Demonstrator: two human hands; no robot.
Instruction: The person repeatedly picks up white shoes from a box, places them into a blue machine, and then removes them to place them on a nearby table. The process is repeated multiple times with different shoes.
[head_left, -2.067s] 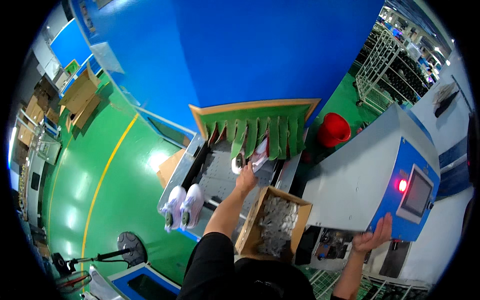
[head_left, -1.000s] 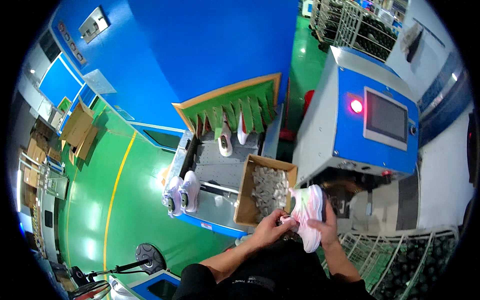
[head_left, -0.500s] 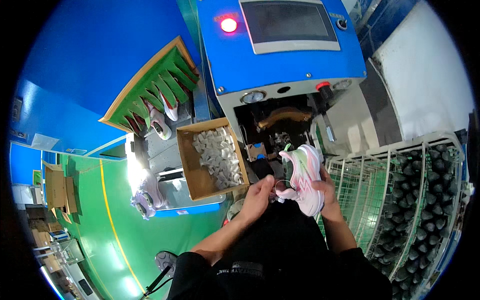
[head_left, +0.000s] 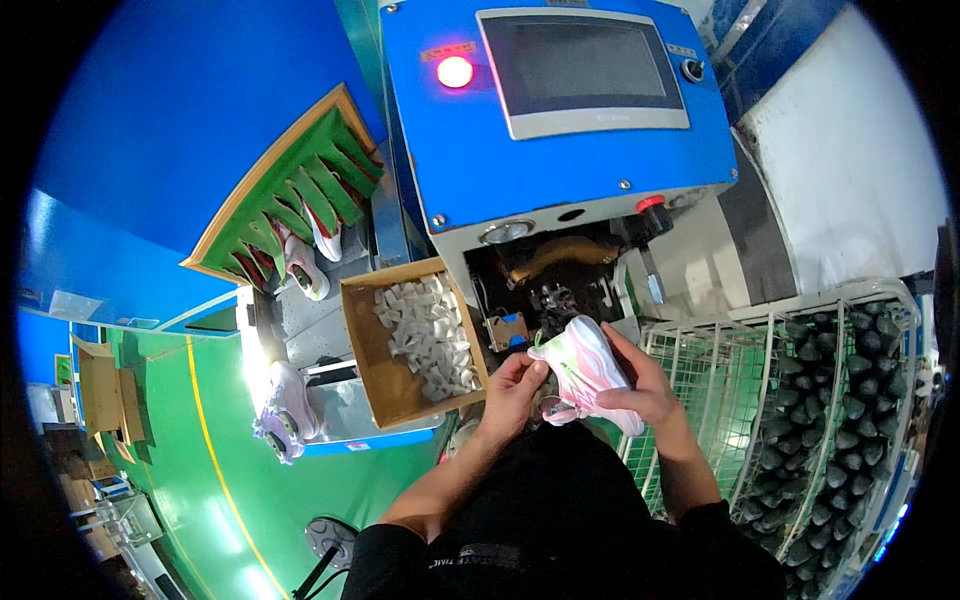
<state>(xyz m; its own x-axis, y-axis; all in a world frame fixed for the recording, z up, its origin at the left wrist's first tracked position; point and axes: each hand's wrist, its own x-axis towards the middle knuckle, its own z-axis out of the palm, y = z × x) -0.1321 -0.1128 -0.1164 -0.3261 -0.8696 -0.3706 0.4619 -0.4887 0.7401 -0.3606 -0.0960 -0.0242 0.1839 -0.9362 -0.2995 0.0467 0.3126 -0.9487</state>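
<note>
A pink and white sneaker (head_left: 588, 362) with a light green heel area is held in front of the machine. My right hand (head_left: 648, 388) is closed around its sole side, the thumb lying across the lower part. My left hand (head_left: 512, 398) pinches at the green heel end, thumb and forefinger pressed together at the collar edge. The tongue hangs low between my hands. Just beyond the sneaker is the dark opening (head_left: 560, 290) of a blue machine (head_left: 560, 165), with metal parts inside.
Left of the machine stands a cardboard box (head_left: 362, 345) of small white pieces. Beyond it, a green-flapped rack (head_left: 300, 195) has sneakers under it. Another pale sneaker (head_left: 287, 405) sits at the left. On the right, a white wire cart (head_left: 730, 350) holds several dark rounded pieces (head_left: 860, 400).
The sneaker has turned, bringing its green heel end toward my left hand. My left hand has moved from beside the tongue to that end. The view has shifted slightly.
</note>
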